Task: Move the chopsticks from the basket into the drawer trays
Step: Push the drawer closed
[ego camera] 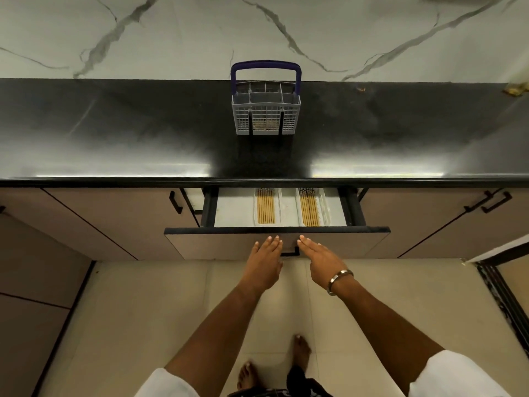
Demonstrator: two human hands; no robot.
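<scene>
A grey cutlery basket (266,110) with a blue handle stands on the black countertop, straight ahead. Something tan shows through its lower mesh; I cannot tell what. Below it the drawer (274,230) is partly pulled out. Two white trays lie inside: the left tray (266,207) and the right tray (313,207) each hold several tan chopsticks laid lengthwise. My left hand (264,262) and my right hand (320,262) are flat against the drawer's front panel, fingers extended, either side of its black handle (289,254). Neither hand holds anything. A metal bangle sits on my right wrist.
The black countertop (143,133) runs the full width under a marble wall. Closed cabinet doors with black handles (175,202) flank the drawer. A small yellowish object (515,88) lies at the counter's far right. My bare feet stand on the tiled floor (143,310).
</scene>
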